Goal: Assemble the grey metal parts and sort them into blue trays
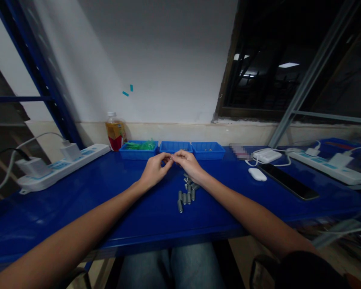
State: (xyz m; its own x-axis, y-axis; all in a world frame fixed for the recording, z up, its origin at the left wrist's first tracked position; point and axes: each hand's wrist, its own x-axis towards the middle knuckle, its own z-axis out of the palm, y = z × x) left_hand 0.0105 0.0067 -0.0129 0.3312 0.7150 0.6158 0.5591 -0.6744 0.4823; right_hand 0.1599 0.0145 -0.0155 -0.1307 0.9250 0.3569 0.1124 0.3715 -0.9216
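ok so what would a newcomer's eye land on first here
Likely the left hand and right hand, brought together above the middle of the blue table. Then the small grey cylinders loosely grouped nearer the person, and three blue bins behind the hands, the leftmost holding bright green pieces.

A person in a black sleeve [307, 271] and faded blue jeans [195, 267], seen from a head-worn camera. The sleeve, plain and matte on its visible part, covers the right upper arm and finishes in a rounded edge near the elbow. Below it, the right forearm [246, 210] is bare, as is the right hand [190, 163]. The left forearm [69, 237] and left hand [153, 168] are likewise bare. The denim looks washed-out and paler over the thighs, its stitching lost in shadow.
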